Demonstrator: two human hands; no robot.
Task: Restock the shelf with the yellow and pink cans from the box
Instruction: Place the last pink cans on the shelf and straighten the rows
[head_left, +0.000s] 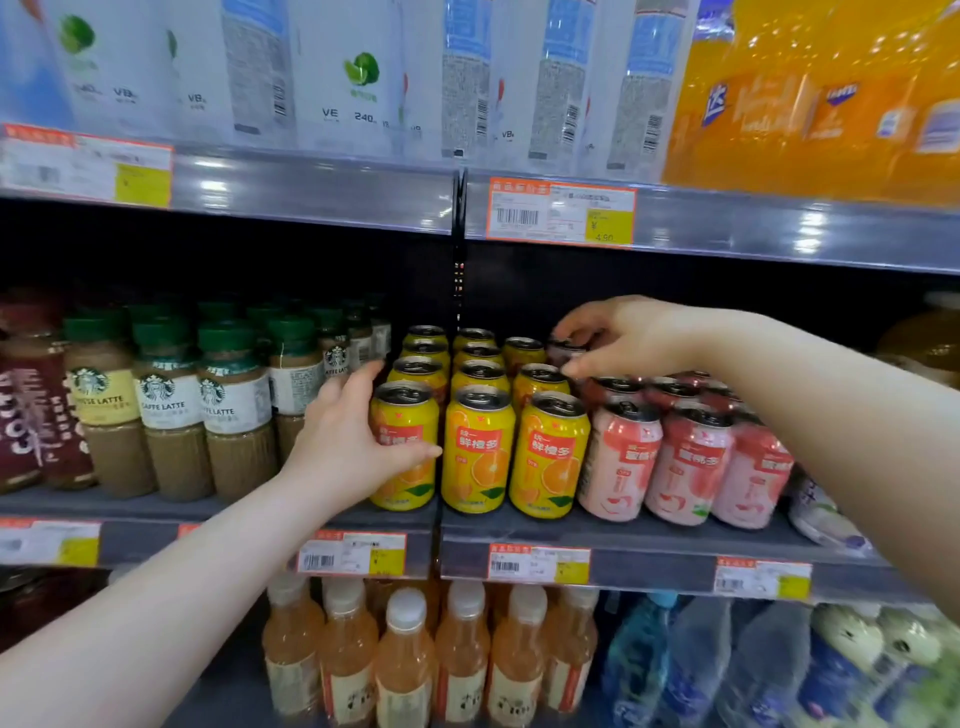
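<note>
- On the lower shelf (249, 691), nearest the camera, stand pale orange drink bottles (405, 660) with white caps, and blue water bottles (691, 660) to their right.
- The middle shelf (649, 532) holds yellow cans (478, 452) in three columns running back, with pink cans (618, 462) in columns just beside them on the right.
- The left hand (345, 441) has its grip closed round the front-left yellow can (408, 415), which stands upright at the shelf edge, thumb across its label.
- Coffee bottles (171, 410) with green caps stand to the left of that hand.
- Further back, the right hand (618, 338) pinches the top of a rear pink can (566, 353) behind the pink columns.
- Above, white bottles (353, 78) and orange soda bottles (810, 93) fill the top shelf (311, 192).
</note>
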